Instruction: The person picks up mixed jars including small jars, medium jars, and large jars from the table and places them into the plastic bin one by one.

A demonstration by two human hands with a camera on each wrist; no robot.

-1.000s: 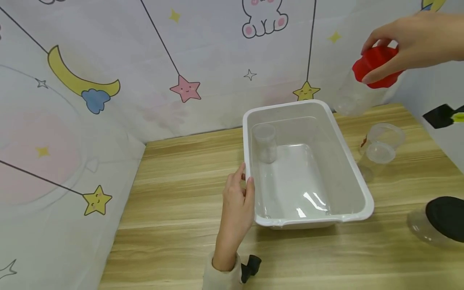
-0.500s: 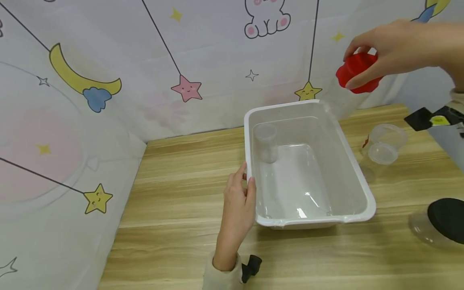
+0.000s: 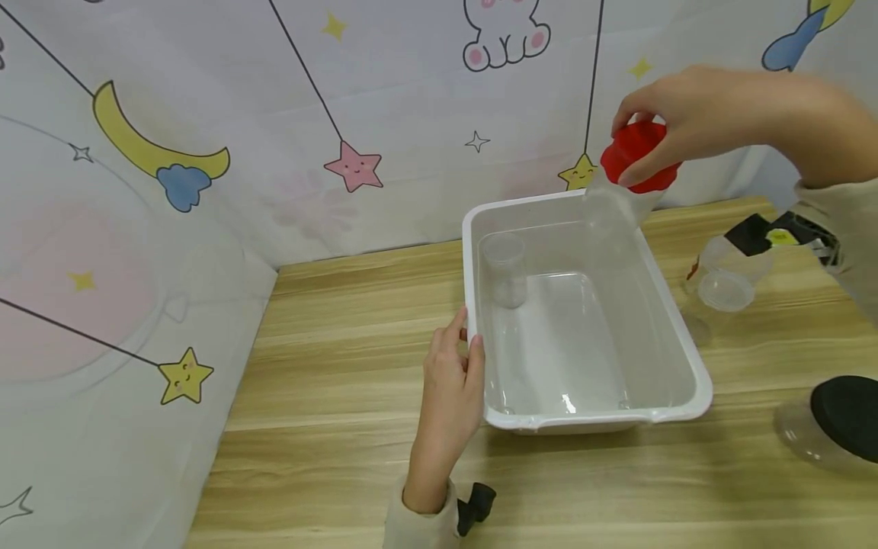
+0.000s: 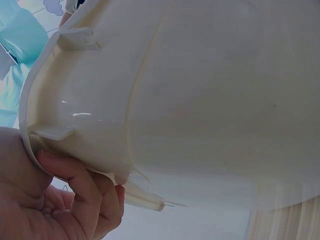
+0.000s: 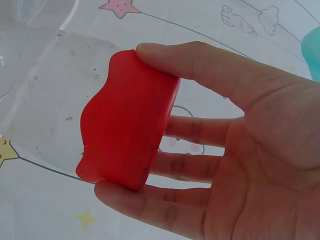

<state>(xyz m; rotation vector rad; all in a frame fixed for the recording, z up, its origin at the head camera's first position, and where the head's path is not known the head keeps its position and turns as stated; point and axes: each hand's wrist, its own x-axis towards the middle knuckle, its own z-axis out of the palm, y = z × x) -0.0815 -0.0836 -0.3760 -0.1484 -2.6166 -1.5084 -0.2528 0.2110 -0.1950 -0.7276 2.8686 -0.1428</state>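
A white plastic basin (image 3: 569,351) stands on the wooden table. My left hand (image 3: 453,381) grips its left rim; in the left wrist view, curled fingers (image 4: 82,192) hold under the rim's edge. Over the basin's far right corner, my right hand (image 3: 706,114) holds a clear jar (image 3: 607,210) by its red wavy-edged lid (image 3: 638,156). The right wrist view has thumb and fingers pinching the lid (image 5: 130,117) from both sides, with the jar's transparent body (image 5: 50,85) tilted away. Another clear jar (image 3: 506,271) stands upright in the basin's far left corner.
Right of the basin, a clear plastic container (image 3: 727,290) sits on the table, partly behind the right wrist strap (image 3: 754,232). A clear jar with a black lid (image 3: 847,419) lies nearer the front right. A printed cloth (image 3: 405,99) backs the table.
My right hand has carried the red-lidded jar left and down, from beside the basin to over its far right corner. The left hand keeps its grip on the rim.
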